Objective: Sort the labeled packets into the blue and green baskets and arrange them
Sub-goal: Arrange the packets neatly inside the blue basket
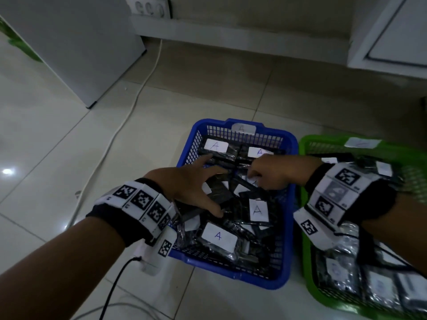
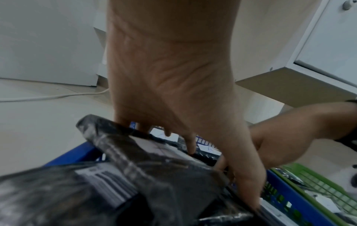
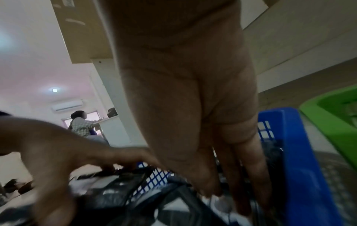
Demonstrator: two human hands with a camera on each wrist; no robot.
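The blue basket [image 1: 291, 144] sits on the floor, holding several black packets with white "A" labels, such as a near packet [image 1: 218, 236] and a middle packet [image 1: 257, 210]. My left hand [image 1: 203, 181] spreads wide over the pile, fingertips and thumb touching packets [image 2: 154, 175]. My right hand [image 1: 261, 174] reaches in from the right, its fingers [image 3: 241, 191] pointing straight down onto a white label. No packet is plainly lifted. The green basket [image 1: 307, 140] stands right of the blue one, with several packets, partly hidden by my right forearm.
A white cable [image 1: 138, 88] runs across the tiled floor left of the blue basket. A grey cabinet [image 1: 69, 42] stands at back left, a white cupboard [image 1: 392, 31] at back right. A seated person [image 3: 81, 123] shows far behind.
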